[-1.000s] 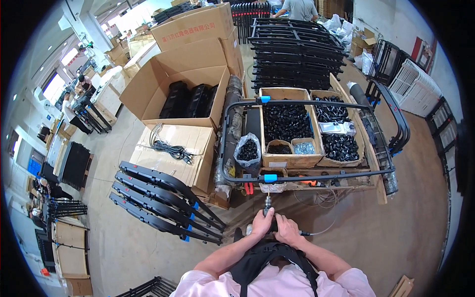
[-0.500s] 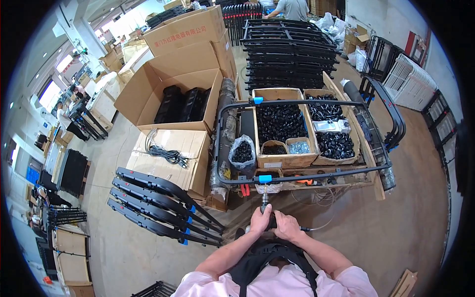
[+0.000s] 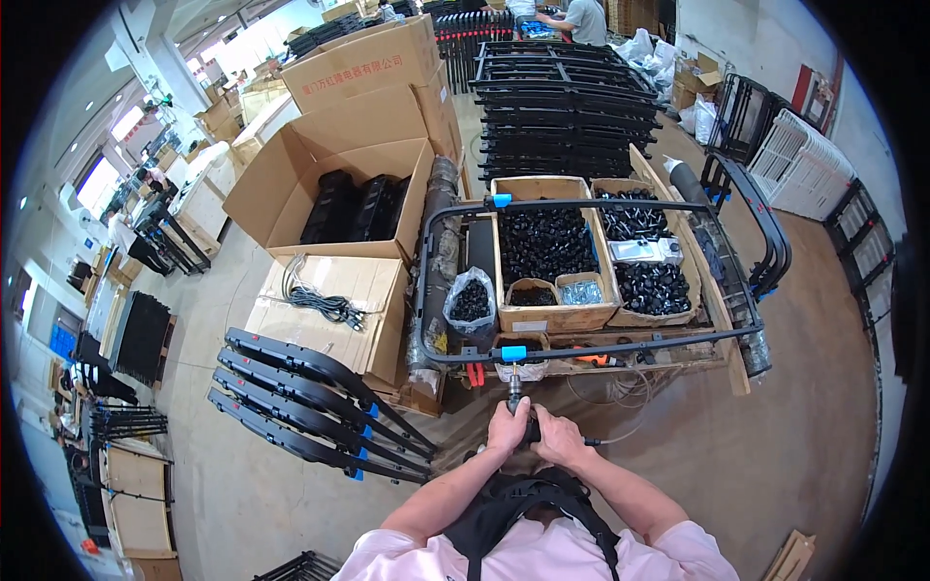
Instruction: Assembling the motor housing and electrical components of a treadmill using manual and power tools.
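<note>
Pale pink shirt (image 3: 542, 554), short sleeves (image 3: 690, 552), bare forearms (image 3: 441, 504), black chest fabric (image 3: 489, 508), black straps (image 3: 475, 556)

The drill (image 3: 514, 385) is between my left hand (image 3: 510, 424) and right hand (image 3: 559, 438), pointing ahead at the frame's (image 3: 620, 346) near bar. The frame's far bar crosses over the crate (image 3: 557, 319); the bag (image 3: 472, 315) stands left of it. Further left, cables (image 3: 329, 308) lie on a carton (image 3: 378, 344), the open box (image 3: 417, 198) behind. A stack (image 3: 570, 126) stands behind the crate.

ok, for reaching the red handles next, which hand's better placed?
Probably the left hand: it's nearer the red handles, left of the drill-like tool. The right hand sits farther right. Both hold the tool, though.
</note>
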A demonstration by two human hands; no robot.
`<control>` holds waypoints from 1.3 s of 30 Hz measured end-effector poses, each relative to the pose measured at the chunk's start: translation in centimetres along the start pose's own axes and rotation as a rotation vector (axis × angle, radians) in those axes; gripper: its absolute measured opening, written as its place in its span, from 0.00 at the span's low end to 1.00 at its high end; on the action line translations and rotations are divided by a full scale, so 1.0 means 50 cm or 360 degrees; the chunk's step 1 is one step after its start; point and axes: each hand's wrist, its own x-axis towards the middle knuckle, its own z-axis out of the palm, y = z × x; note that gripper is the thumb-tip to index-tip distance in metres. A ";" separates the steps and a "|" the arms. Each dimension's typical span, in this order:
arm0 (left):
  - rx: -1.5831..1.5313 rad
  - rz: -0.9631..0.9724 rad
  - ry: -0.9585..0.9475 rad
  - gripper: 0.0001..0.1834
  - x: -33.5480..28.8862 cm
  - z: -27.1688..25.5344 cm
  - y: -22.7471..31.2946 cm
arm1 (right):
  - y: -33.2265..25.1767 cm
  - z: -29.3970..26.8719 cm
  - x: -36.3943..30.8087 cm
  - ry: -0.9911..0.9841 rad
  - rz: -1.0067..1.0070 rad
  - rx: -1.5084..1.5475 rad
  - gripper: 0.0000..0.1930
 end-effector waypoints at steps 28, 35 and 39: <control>-0.0221 -0.0132 -0.0546 0.34 0.009 -0.045 0.015 | -0.013 0.017 -0.019 0.0086 -0.0032 -0.0014 0.27; -0.0097 -0.0188 -0.0811 0.38 0.028 -0.071 0.004 | -0.023 0.031 -0.026 0.0049 0.0006 -0.0027 0.26; 0.0078 -0.0223 -0.0912 0.40 0.037 -0.072 -0.011 | -0.038 0.032 -0.042 0.0096 0.0053 -0.0007 0.27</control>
